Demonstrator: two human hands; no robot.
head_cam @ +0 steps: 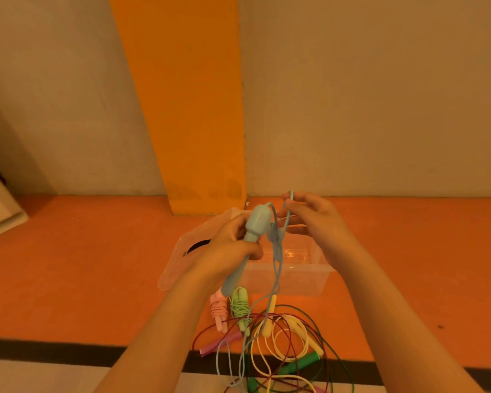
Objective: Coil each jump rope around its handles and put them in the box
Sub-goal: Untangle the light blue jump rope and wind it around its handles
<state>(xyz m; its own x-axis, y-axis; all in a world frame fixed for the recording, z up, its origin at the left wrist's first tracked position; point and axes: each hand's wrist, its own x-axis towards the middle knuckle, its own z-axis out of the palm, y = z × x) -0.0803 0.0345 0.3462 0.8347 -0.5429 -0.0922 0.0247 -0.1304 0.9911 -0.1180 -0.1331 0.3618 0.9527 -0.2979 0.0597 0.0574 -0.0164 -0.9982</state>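
Note:
My left hand (230, 248) grips the light blue jump rope handles (254, 226), held upright above the clear plastic box (289, 276). My right hand (309, 219) pinches the light blue cord (287, 211) in a loop just right of the handles. The rest of that cord hangs down to the floor. Below lie a coiled pink rope (219, 307) and a coiled light green rope (240, 306). A loose tangle of yellow (292, 336), dark green (298, 364) and maroon (210, 333) ropes lies nearer me.
The box stands on the orange floor (97, 265) against an orange pillar (193, 109) and beige wall. Its clear lid (179, 251) leans at the left side. A black stripe (54, 350) crosses the floor near me.

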